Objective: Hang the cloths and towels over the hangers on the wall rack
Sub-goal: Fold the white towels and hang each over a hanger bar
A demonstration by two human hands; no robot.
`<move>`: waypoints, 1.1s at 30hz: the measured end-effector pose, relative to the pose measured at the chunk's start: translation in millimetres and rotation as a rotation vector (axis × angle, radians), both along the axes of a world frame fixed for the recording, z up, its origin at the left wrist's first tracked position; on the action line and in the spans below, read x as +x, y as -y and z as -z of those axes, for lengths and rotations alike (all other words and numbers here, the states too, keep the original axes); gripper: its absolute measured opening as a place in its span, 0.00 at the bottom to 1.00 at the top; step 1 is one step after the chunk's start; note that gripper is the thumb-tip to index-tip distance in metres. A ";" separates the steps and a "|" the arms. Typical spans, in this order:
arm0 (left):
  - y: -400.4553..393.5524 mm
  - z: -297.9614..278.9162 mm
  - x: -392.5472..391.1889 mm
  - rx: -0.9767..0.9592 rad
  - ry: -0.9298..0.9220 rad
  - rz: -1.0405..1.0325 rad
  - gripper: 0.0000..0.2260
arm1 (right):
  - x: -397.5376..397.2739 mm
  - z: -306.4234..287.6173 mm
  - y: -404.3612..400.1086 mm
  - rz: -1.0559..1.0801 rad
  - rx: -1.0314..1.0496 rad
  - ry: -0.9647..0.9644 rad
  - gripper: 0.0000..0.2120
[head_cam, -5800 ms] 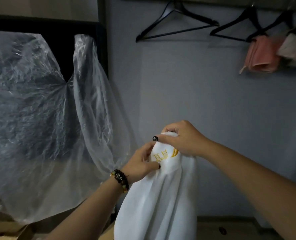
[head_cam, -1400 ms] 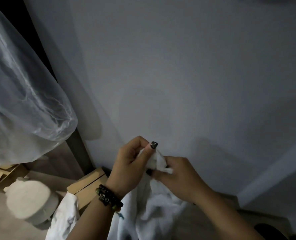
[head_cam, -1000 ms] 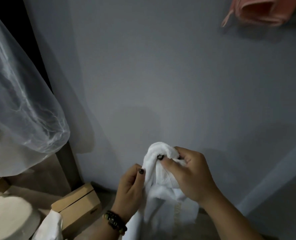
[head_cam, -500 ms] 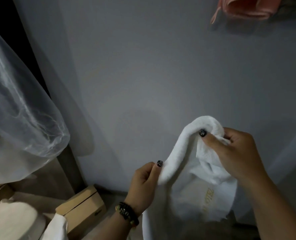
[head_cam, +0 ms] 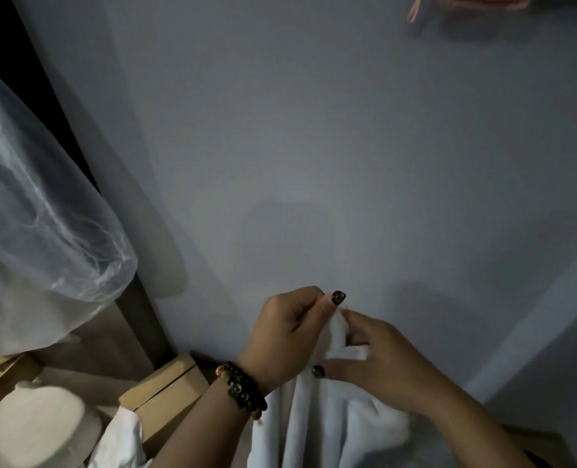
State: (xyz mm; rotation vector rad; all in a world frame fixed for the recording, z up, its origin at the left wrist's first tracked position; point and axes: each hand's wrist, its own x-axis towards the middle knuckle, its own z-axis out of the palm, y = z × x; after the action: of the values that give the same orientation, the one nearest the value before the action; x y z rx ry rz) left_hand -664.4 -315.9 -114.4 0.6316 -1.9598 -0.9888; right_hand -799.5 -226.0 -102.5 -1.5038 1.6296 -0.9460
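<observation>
A white towel hangs down in front of me at the bottom centre, in front of the grey wall. My left hand, with a beaded bracelet on its wrist, pinches the towel's top edge between thumb and fingers. Right beside it, my right hand grips the same edge, fingers curled round a fold. The two hands almost touch. A pink cloth hangs at the top right edge, only its lower hem showing. No hanger or rack is in view.
A clear plastic sheet bulges on the left. Below it stand cardboard boxes, a pale round object and another white cloth. A dark door frame runs beside the wall.
My right hand has come down and left with the towel's edge, meeting my left hand. The towel, spread between the hands half a second ago, is bunched together now.
</observation>
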 end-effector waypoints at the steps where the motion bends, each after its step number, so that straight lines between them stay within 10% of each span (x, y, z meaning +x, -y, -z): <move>1: -0.5 -1.8 2.2 -0.017 -0.007 -0.008 0.25 | 3.2 2.7 2.6 0.014 -0.013 0.025 0.11; 12: -4.0 15.5 31.4 0.140 -0.336 -0.335 0.21 | 43.9 -17.1 19.8 0.046 -0.315 0.102 0.10; 26: 9.9 47.8 43.8 0.239 -0.263 -0.486 0.22 | -5.4 -36.5 -6.0 0.555 -0.391 -0.064 0.02; 33: 6.4 15.7 25.2 0.046 -0.285 -0.384 0.19 | 6.0 -1.8 -14.0 0.410 -0.289 -0.062 0.35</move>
State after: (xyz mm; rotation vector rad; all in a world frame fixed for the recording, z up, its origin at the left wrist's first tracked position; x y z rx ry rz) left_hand -639.3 -322.2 -130.1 0.8094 -1.4996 -0.8328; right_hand -793.5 -212.0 -100.6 -1.4167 1.9560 -1.4200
